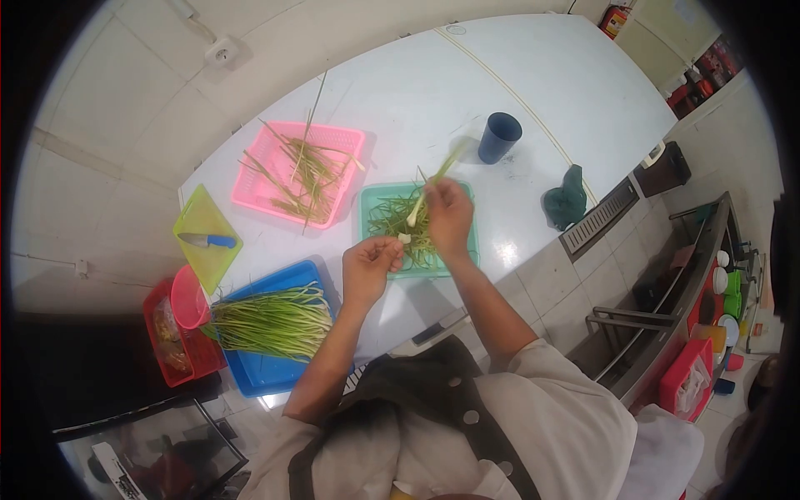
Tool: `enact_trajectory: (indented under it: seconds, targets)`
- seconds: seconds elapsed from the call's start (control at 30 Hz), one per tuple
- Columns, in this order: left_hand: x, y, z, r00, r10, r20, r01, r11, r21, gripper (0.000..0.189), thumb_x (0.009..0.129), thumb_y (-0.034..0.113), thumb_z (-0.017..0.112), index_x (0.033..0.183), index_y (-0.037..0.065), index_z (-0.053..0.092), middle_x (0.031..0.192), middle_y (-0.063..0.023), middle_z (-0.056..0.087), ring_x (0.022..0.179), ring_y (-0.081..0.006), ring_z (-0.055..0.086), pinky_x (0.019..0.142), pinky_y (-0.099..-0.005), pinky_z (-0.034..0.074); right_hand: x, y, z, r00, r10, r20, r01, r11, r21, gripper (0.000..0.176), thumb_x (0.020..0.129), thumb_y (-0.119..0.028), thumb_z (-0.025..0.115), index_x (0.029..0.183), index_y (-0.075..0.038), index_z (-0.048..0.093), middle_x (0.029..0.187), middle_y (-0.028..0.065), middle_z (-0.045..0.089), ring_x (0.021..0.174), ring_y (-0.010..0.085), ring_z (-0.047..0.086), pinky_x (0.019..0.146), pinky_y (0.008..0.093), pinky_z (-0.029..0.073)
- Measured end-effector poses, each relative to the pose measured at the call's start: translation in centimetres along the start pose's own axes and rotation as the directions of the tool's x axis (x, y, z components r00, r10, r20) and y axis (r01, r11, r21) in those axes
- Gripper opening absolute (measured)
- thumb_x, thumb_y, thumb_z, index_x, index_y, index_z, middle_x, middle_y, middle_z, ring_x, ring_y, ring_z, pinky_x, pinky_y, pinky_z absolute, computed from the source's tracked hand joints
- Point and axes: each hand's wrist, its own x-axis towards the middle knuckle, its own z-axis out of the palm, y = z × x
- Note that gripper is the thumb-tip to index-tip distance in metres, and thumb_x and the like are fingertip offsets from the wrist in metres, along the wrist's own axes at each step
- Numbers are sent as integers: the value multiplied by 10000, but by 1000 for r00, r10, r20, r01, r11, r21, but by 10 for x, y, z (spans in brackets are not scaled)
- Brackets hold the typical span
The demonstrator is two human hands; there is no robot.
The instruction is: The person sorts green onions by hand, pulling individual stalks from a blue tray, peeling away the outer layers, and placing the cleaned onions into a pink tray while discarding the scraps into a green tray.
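Note:
Above the mint-green basket [364, 218], my right hand [450, 210] is closed round a spring onion [412, 217], its white bulb pointing down and its leaves sticking up past the knuckles. My left hand [371, 268] is at the basket's near left edge, thumb and fingers pinched on a small pale scrap [404, 238]. Green trimmings [392, 218] lie in the basket below both hands. To the left, a pink basket [357, 143] holds several loose spring onions. A blue tray [250, 381] nearer to me carries a thick bunch of spring onions [271, 323].
A knife with a blue handle [219, 241] rests on a yellow-green cutting board [204, 218]. A dark blue cup [500, 137] and a crumpled dark green cloth or bag [567, 200] are on the white table [533, 75]. Beside the table's left end stands a red crate [200, 365] with a pink container [190, 296].

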Motion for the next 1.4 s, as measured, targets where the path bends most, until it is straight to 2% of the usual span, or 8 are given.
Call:
enact_trajectory:
  seconds: [0.17,0.27,0.37,0.47,0.53,0.8,1.1,1.4]
  targets:
    - [-5,-32,-9,997,-53,57,43,987,155,225,940,152,667,1032,-53,680,864,-91,698,747,-135,658,686,-251,533,51,-11,-34,988,29,154,-62,975,213,161,931,-69,626,1047,38,657,848,46,697,734,80,617,633,221,488]
    - [11,-49,-14,922,341,181,-378,701,605,267,963,184,635,1127,-23,676,973,-101,703,884,-168,680,775,-276,538,45,-17,-35,930,39,364,-118,974,196,216,940,-57,606,1120,58,640,907,66,712,755,82,626,647,220,491]
    - [24,-47,-19,836,506,215,-470,456,756,320,975,216,617,1226,20,645,1095,-97,686,1012,-179,665,823,-292,533,25,-22,-30,848,106,519,-215,964,154,246,950,-50,593,1161,71,627,939,79,720,830,96,649,709,235,516]
    - [21,-18,-25,973,228,46,-229,905,358,368,976,222,617,1270,0,606,1204,-114,641,1034,-172,657,815,-293,538,0,-26,-24,755,90,649,-196,976,93,254,956,-52,587,1179,61,627,961,86,722,889,112,661,785,246,527]
    - [13,-7,-29,992,96,84,-98,995,15,409,954,169,647,1304,-21,557,1201,-121,614,997,-174,653,805,-291,555,-21,-16,-16,704,85,706,-222,969,105,234,954,-35,579,1159,60,639,993,92,724,916,126,667,826,265,529]
    - [-46,-34,-53,998,33,-59,-49,954,-295,386,854,-25,709,1219,-12,583,1040,-69,617,902,-144,651,776,-267,575,-75,-10,17,632,68,772,-164,985,47,212,916,1,615,1115,59,660,907,62,716,826,106,658,750,253,526]
    - [-118,-22,-105,968,-36,-248,-109,830,-547,290,879,8,691,1162,1,628,937,-68,667,832,-134,662,688,-221,524,-142,-44,71,453,196,870,-504,861,69,106,907,-41,663,978,30,629,797,56,682,686,90,624,648,221,493]
    - [-160,-32,-145,946,12,-324,-198,814,-546,257,895,47,687,1137,-29,645,935,-85,709,788,-105,658,677,-207,519,-179,-56,101,429,179,885,-232,969,-83,86,924,-104,655,901,-21,656,755,17,655,681,67,587,621,221,454]
